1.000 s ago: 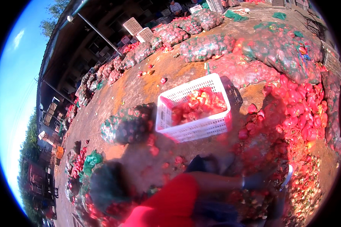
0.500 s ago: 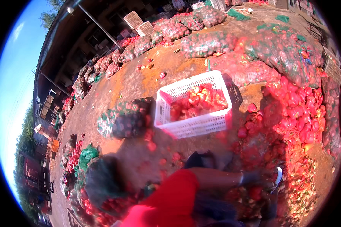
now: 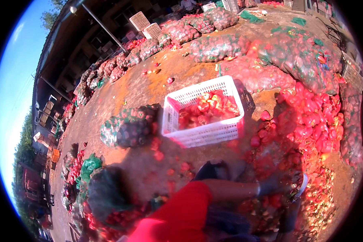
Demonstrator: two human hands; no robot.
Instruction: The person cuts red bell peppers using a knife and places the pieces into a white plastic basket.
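Observation:
My left arm, in a red sleeve (image 3: 181, 205), reaches right over red peppers on the ground. Past a pale band at the wrist, my left hand (image 3: 279, 184) is dark, shadowed and smeared; its fingers and anything in them are unclear. Close beside it, my right hand (image 3: 294, 200) is closed on a knife with a pale curved blade (image 3: 303, 184). Both hands are at the near edge of a large heap of red peppers (image 3: 314, 121). Cut scraps (image 3: 320, 199), yellowish and red, lie just right of the knife.
A white plastic crate (image 3: 201, 135) part-filled with red peppers (image 3: 207, 107) stands ahead. Left of it lies a stuffed mesh sack (image 3: 127, 131). Long full sacks (image 3: 218, 48) lie farther off. Green netting (image 3: 90, 165) and another dark sack (image 3: 109, 191) are at near left.
The knife has moved slightly right and up, and its blade is more tilted. My left hand stays nearly in place. The whole view has shifted a little.

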